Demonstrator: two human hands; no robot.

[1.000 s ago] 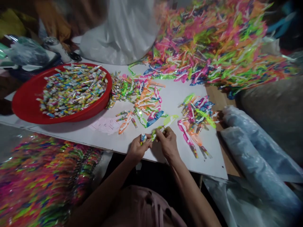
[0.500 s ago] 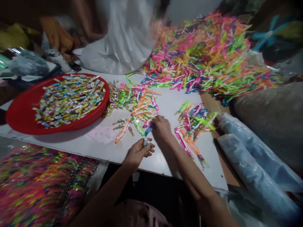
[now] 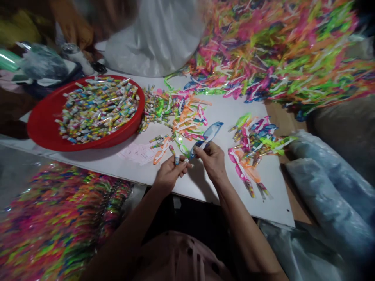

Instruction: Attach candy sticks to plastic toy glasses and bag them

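My left hand [image 3: 170,171] rests at the near edge of the white table [image 3: 222,113], fingers pinched round a small wrapped candy stick [image 3: 177,159]. Just right of it, my right hand [image 3: 212,160] grips the lower end of a blue plastic sleeve [image 3: 208,134], which slants up and to the right over the table. Beyond both hands lies a loose cluster of coloured sleeves and candy sticks [image 3: 178,115]. A second small pile of filled sleeves [image 3: 253,142] sits to the right of my right hand.
A red basin [image 3: 41,128] heaped with wrapped candy sticks stands at the left. A big heap of neon plastic sleeves [image 3: 278,50] covers the far right. A white bag [image 3: 158,35] is behind. Packed bundles [image 3: 52,226] lie lower left, blue plastic rolls [image 3: 328,187] at right.
My right hand reached forward into the loose cluster, took a blue sleeve and drew back beside my left hand. The green sleeve it held a second ago is gone from it.
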